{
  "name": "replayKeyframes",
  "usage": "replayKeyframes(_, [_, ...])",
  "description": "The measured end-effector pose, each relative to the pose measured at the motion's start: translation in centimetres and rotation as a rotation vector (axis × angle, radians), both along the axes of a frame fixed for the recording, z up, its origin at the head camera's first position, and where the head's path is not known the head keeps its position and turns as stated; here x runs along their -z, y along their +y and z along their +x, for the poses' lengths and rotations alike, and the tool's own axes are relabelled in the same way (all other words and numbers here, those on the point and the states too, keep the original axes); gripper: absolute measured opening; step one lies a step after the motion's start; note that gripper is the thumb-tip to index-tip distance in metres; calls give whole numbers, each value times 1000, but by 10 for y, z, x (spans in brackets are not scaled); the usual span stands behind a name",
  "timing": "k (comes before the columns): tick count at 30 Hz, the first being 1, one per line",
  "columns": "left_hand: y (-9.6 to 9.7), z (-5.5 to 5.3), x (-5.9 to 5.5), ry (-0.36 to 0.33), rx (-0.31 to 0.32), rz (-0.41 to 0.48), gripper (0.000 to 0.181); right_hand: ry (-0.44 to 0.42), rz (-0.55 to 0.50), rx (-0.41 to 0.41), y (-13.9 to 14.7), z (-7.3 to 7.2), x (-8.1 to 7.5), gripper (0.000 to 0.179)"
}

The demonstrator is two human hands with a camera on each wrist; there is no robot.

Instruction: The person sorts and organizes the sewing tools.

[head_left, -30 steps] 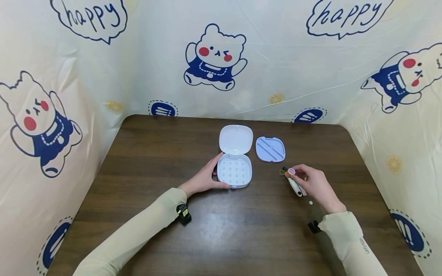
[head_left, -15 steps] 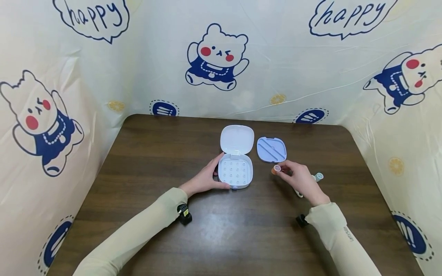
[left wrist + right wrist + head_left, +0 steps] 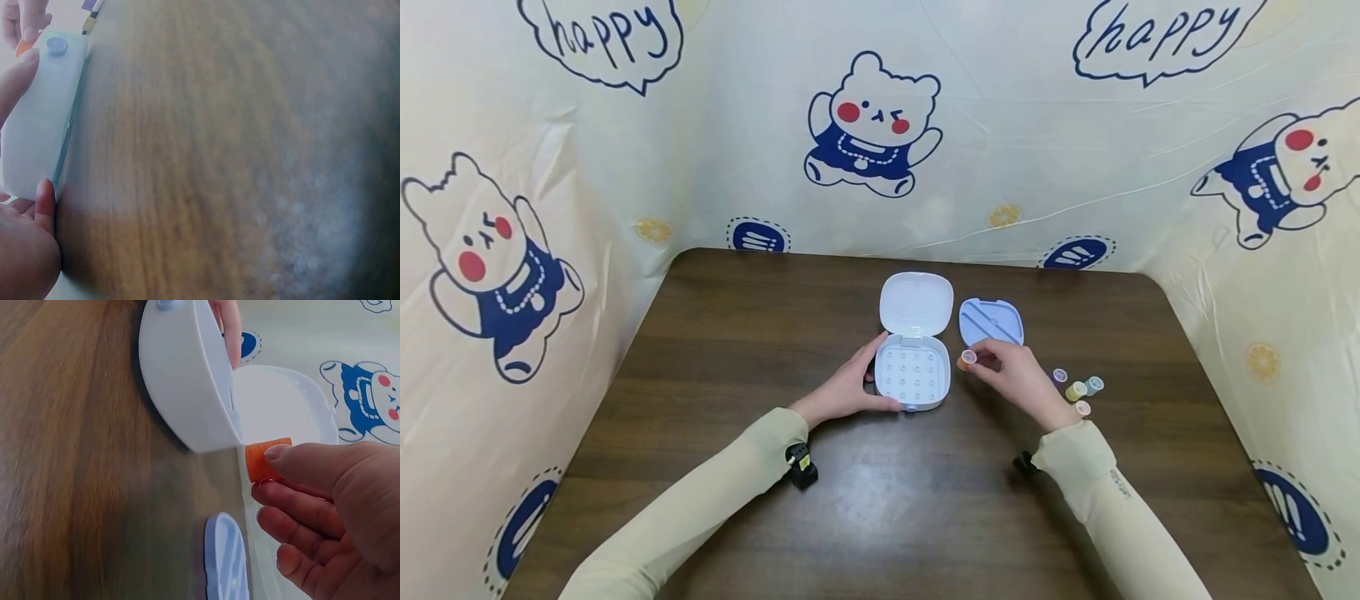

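A white sewing box (image 3: 912, 374) stands on the table with its hinged lid (image 3: 916, 303) raised. Rows of small pegs cover its floor. My left hand (image 3: 847, 385) grips the box from the left side, thumb at the front and fingers behind. Between thumb and fingertips, my right hand (image 3: 1018, 377) pinches a thread spool (image 3: 267, 460) wound with orange thread. In the head view the spool is just right of the box's wall. A light-blue inner tray (image 3: 990, 321) with diagonal slots lies behind my right hand, partly covered by it.
Right of my right wrist stand several more spools: a purple spool (image 3: 1059, 377), a yellow spool (image 3: 1076, 391), a light-blue spool (image 3: 1094, 385) and a pale pink one, partly hidden by the sleeve. A printed curtain (image 3: 872, 225) borders the brown table (image 3: 760, 300).
My right hand has carried the orange spool leftward, from beside the other small items toward the box. The spools on the right have come into sight. My left hand has stayed on the box.
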State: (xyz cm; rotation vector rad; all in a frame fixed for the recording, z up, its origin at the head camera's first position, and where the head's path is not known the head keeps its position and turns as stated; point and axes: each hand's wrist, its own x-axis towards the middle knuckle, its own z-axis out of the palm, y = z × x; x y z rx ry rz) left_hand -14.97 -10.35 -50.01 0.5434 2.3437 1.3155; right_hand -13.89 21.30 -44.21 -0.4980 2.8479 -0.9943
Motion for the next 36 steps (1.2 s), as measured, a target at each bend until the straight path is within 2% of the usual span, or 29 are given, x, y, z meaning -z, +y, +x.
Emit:
replayKeyframes(9, [1, 1, -2, -4, -2, 6, 124, -43, -1, -30, -24, -10, 0, 25])
replayKeyframes(23, [1, 2, -3, -18, -5, 5, 121, -65, 17, -80, -51, -22, 4, 23])
replayKeyframes(36, [0, 2, -1, -3, 0, 1, 121, -32, 49, -98, -72, -31, 3, 19])
